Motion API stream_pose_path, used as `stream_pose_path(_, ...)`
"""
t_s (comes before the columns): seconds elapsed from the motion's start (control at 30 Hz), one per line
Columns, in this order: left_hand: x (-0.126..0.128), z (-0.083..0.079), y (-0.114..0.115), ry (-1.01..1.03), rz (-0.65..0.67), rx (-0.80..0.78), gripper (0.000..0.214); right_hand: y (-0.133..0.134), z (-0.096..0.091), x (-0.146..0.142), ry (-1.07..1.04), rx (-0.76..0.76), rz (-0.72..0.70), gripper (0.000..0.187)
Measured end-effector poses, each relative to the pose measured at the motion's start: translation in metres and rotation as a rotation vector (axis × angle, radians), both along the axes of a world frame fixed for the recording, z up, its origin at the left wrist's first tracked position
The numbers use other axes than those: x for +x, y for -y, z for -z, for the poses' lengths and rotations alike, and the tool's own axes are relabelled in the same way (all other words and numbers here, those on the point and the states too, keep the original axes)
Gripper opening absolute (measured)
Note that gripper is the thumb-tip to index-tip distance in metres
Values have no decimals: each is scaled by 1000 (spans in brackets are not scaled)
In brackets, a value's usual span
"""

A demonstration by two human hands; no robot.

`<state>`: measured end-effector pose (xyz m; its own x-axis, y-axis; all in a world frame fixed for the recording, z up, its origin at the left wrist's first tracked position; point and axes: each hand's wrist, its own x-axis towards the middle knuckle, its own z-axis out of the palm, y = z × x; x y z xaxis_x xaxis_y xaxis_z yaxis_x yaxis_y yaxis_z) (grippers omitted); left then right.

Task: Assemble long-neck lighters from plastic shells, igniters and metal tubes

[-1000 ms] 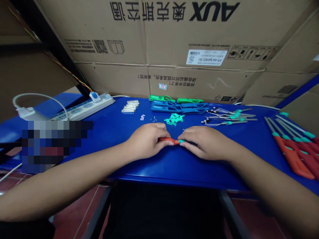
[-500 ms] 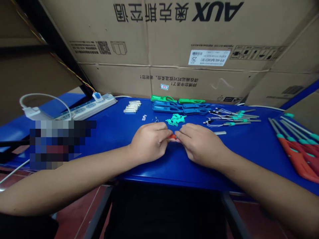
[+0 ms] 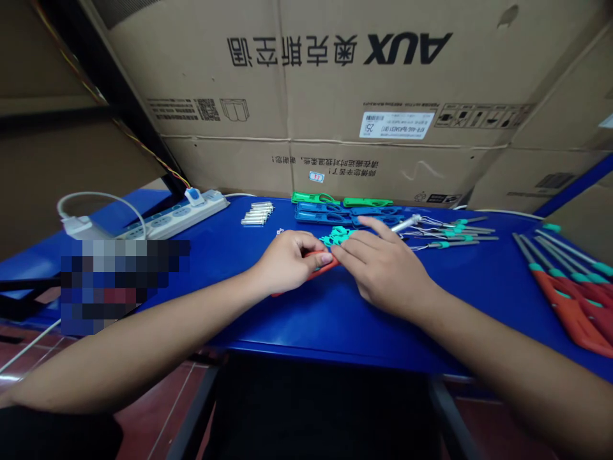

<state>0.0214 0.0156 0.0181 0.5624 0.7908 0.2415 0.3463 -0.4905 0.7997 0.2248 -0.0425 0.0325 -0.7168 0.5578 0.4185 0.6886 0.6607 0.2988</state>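
My left hand (image 3: 290,260) is closed round an orange long-necked lighter handle (image 3: 322,267), its thumb pressed along the top. My right hand (image 3: 383,268) covers the other end of the handle, with the fingertips against it and the index finger raised. Beyond that hand a silver metal tube (image 3: 406,225) points up to the right, in line with the handle. The join between tube and handle is hidden by my right hand. Small turquoise plastic parts (image 3: 339,235) lie just behind my fingers.
Green half-shells (image 3: 313,198) and blue half-shells (image 3: 318,216) lie at the back, with silver cylinders (image 3: 258,213) to their left. Metal tubes with wires (image 3: 457,243) and orange-red lighters (image 3: 569,306) are on the right. A power strip (image 3: 186,214) stands at the left.
More of the orange handle shows below my left hand, now tilted. My right index finger has lifted, and the metal tube beyond that hand has risen. The view has tipped slightly upward.
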Motion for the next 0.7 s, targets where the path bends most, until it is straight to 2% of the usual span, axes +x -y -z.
stream_pose_path(0.1, 2, 2, -3, 207, -12, -150, 29, 6, -2, 1, -274, 84, 109, 34)
stream_pose_path(0.17, 3, 4, -5, 352, -30, -272, 34, 8, 1, -1, -514, 72, 156, 26)
stream_pose_path(0.23, 4, 6, -8, 452, -46, -373, 36, 7, 8, -7, -675, -139, 193, 24)
stream_pose_path(0.33, 5, 8, -10, 549, -86, -423, 32, 3, 20, -17, -712, -673, 235, 47)
stream_pose_path(0.4, 5, 8, -10, 589, -102, -425, 30, 0, 24, -21, -676, -809, 230, 57)
stream_pose_path(0.47, 4, 7, -9, 589, -83, -452, 26, -1, 25, -21, -605, -747, 227, 59)
stream_pose_path(0.57, 3, 4, -7, 526, -43, -527, 28, -1, 25, -17, -384, -531, 299, 61)
stream_pose_path(0.63, 3, 2, -5, 489, -54, -580, 35, 0, 25, -14, -214, -400, 357, 61)
stream_pose_path(0.7, 3, 1, -4, 486, -85, -594, 32, 2, 24, -13, -119, -316, 374, 58)
